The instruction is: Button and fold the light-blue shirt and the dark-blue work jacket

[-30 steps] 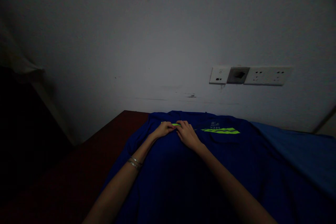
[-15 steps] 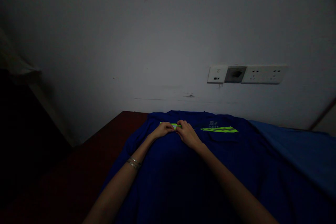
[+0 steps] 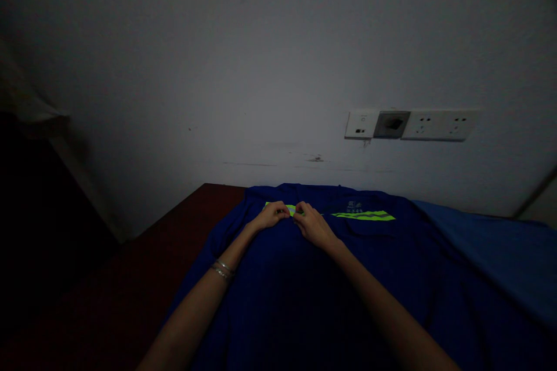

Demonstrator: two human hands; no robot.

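A dark blue work jacket (image 3: pixel 365 255) lies spread out in front of me, with yellow-green reflective strips (image 3: pixel 365 216) across its chest and pale print above the right-hand one. My left hand (image 3: pixel 270 215) pinches the jacket at the inner end of the left strip. Close beside it, my right hand (image 3: pixel 311 223) has its thumb and fingers drawn together on the cloth by the same strip. A small gap separates the fingertips of the two hands. Whatever small part lies between the fingers is too dim to make out.
The jacket rests on a dark reddish-brown tabletop (image 3: pixel 200 214) against a pale wall (image 3: pixel 261 69). A lighter blue cloth (image 3: pixel 500 243) lies at the right. Switch and socket plates (image 3: pixel 439 125) are set in the wall. At the far left stands something dark (image 3: pixel 39 214).
My hands stay at almost the same place on the strip, with only a slight shift of the fingers. The jacket lies as before.
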